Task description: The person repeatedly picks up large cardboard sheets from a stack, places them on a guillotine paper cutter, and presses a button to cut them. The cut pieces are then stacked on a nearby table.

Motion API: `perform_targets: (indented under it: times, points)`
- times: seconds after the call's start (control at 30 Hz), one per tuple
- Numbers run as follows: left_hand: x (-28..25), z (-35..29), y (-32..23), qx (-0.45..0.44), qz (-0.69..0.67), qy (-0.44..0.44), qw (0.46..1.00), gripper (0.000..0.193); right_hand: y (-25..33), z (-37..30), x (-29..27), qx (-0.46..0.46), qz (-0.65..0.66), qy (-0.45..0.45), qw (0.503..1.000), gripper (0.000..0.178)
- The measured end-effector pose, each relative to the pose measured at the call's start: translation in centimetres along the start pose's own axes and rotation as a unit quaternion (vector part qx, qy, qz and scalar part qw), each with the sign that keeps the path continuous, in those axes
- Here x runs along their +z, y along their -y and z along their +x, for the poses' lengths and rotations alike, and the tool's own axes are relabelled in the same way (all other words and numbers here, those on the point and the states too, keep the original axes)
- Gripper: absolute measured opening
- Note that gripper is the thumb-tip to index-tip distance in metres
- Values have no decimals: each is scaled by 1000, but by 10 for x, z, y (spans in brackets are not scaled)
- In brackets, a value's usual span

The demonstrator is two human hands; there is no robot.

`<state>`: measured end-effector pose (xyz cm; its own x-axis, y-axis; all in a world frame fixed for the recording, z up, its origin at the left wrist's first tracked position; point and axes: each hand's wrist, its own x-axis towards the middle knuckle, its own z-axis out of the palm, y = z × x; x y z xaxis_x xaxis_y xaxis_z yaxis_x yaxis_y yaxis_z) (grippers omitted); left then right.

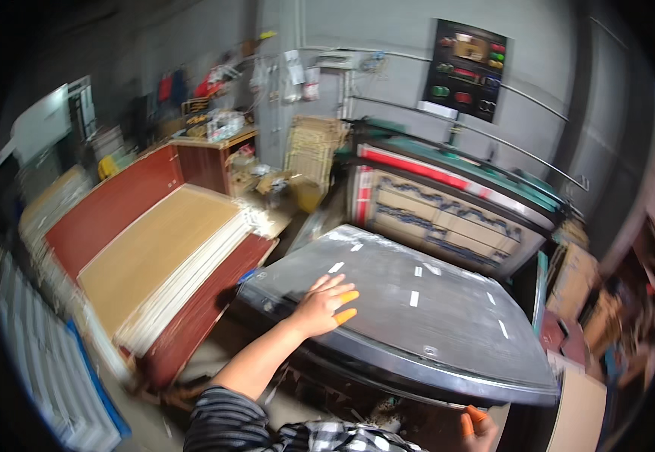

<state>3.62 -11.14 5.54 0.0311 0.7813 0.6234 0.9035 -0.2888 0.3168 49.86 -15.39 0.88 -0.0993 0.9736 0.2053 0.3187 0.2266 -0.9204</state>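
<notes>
Tabletop [456,320] under spread left hand [321,310], contact unclear; right hand [480,433] cut off below, grip unclear.

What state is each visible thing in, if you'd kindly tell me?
Left hand: open, fingers spread, at the grey tabletop; contact unclear.
Right hand: partly in view; grip unclear.
Finger covers: worn on both hands.
Grey tabletop: marked with white patches.
Tan boards: stacked flat.
Black display board: mounted on the wall.
</notes>
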Motion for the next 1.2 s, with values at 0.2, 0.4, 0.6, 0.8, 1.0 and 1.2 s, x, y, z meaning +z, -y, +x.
perform_targets:
  times: [0.2, 0.4, 0.6, 0.8, 1.0, 1.2]
  points:
    - [-61, -111, 57, -192, 63, -134, 970, 26, 91, 32, 106, 41, 101, 321, 941, 26]
    - [-214, -226, 90, -302, 202, -398, 842, 27, 187, 72, 270, -296, 44, 508, 808, 33]
    - [-308, -372, 141, -408, 269, -518, 702, 58, 258, 96, 531, 56, 280, 544, 789, 59]
    - [-319, -453, 196, -580, 228, -485, 614, 81, 195, 180, 796, 349, 230, 354, 836, 53]
    - [-316, -470, 244, -622, 66, -453, 635, 92, 157, 217, 920, 323, 307, 328, 833, 14]
    - [-325, -435, 229, -607, 40, -412, 678, 68, 115, 267, 940, 34, 57, 127, 990, 29]
